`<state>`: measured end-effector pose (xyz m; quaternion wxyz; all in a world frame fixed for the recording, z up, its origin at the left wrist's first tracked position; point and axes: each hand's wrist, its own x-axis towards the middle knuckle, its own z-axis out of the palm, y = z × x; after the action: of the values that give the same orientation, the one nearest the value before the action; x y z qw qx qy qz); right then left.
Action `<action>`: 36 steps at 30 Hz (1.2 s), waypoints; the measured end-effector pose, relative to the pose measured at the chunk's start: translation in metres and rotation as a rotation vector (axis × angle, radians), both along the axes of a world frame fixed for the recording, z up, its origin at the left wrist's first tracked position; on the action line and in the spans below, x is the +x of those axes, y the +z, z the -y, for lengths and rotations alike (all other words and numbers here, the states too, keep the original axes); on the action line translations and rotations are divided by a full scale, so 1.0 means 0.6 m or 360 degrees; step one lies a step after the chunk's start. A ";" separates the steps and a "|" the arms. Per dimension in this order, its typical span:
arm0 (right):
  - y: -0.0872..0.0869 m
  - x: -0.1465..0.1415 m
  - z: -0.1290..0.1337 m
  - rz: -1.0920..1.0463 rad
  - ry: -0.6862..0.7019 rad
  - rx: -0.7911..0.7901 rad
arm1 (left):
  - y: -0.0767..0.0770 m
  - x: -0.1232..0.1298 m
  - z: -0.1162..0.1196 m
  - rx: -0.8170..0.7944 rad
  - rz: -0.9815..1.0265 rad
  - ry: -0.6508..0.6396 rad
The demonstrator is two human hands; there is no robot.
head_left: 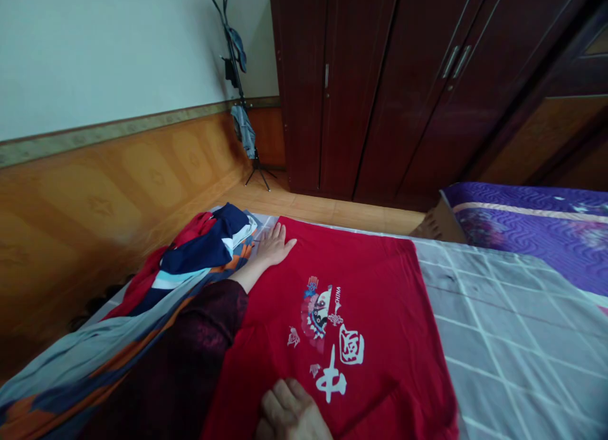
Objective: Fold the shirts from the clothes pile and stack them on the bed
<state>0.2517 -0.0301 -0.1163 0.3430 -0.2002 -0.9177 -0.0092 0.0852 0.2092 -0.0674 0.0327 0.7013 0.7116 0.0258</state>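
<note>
A red T-shirt point(375, 269) lies spread on the bed, with a printed figure, the word CHINA and white characters on its front. My left hand point(273, 245) rests flat near its far left corner, fingers stretched out, touching the cloth. At the bottom of the view, my right hand point(292, 411) has its fingers curled against the shirt's near part, closed on the red fabric; the fingertips are hidden beneath it. Some creases show in the cloth at the near right.
Crumpled red, navy and white clothing point(199, 244) lies left of the shirt. Grey checked bedding point(494, 313) extends to the right. Beyond the bed stand a dark wardrobe point(361, 98) and a coat rack point(237, 73). A purple quilt point(536, 225) covers a second surface at right.
</note>
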 end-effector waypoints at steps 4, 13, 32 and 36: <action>0.018 0.004 -0.001 0.0053 0.0038 -0.0076 | 0.007 -0.004 -0.026 0.0004 0.0000 0.0051; 0.105 0.046 0.010 0.0407 0.0140 -0.0368 | 0.063 0.036 0.124 -0.0023 0.0073 -0.0244; 0.180 0.178 0.171 0.0691 -0.0097 -0.0076 | 0.065 -0.008 0.658 0.0088 0.0317 -0.1242; 0.162 0.229 0.232 0.0699 -0.0306 -0.0034 | 0.062 -0.026 0.667 0.0258 0.0310 -0.1233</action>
<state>0.3888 -0.1694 -0.0189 0.1307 -0.2835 -0.9470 -0.0754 0.0696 -0.1912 -0.0304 0.0520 0.9121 0.3840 0.1339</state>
